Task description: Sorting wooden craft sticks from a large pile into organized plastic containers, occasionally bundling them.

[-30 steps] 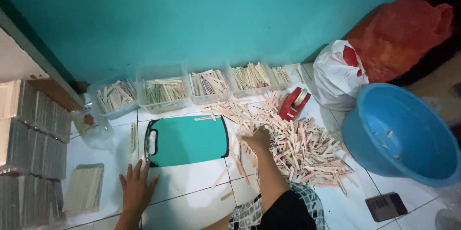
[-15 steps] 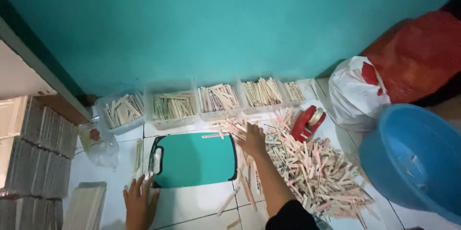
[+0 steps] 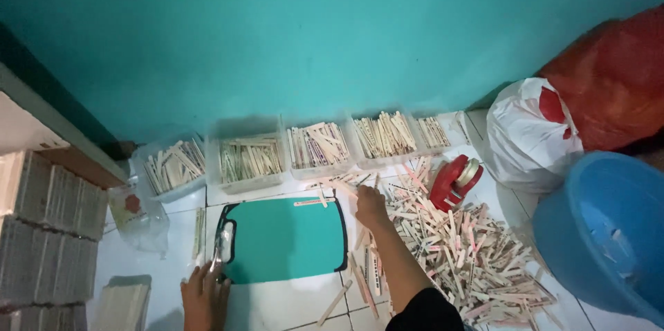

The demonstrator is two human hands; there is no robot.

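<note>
Right hand (image 3: 370, 208) reaches forward, fingers curled down into the near edge of the heap of wooden sticks (image 3: 456, 248); whether it pinches any stick cannot be told, the fingertips being buried among them. The heap spreads to the right of and behind that hand across the white tiled floor (image 3: 277, 307), loose and crisscrossed, probably dumped for picking through.

Left hand (image 3: 205, 296) lies flat and spread on the floor, touching the handle end of the teal cutting board (image 3: 287, 237); it holds nothing and looks to be bracing the body or steadying the board.

The board sits between the two hands, its surface bare but for one stick (image 3: 313, 201) lying across its far edge, so it gives open working room. Beyond it, a row of clear plastic tubs (image 3: 249, 161) stands against the teal wall (image 3: 311, 33), sticks laid roughly parallel inside, seemingly sorted.

A red tape dispenser (image 3: 453, 182) sits just past the right hand. A blue basin (image 3: 602, 234) and a white bag (image 3: 529, 134) close off the right side; stacked boxes (image 3: 48, 227) hem the left.
</note>
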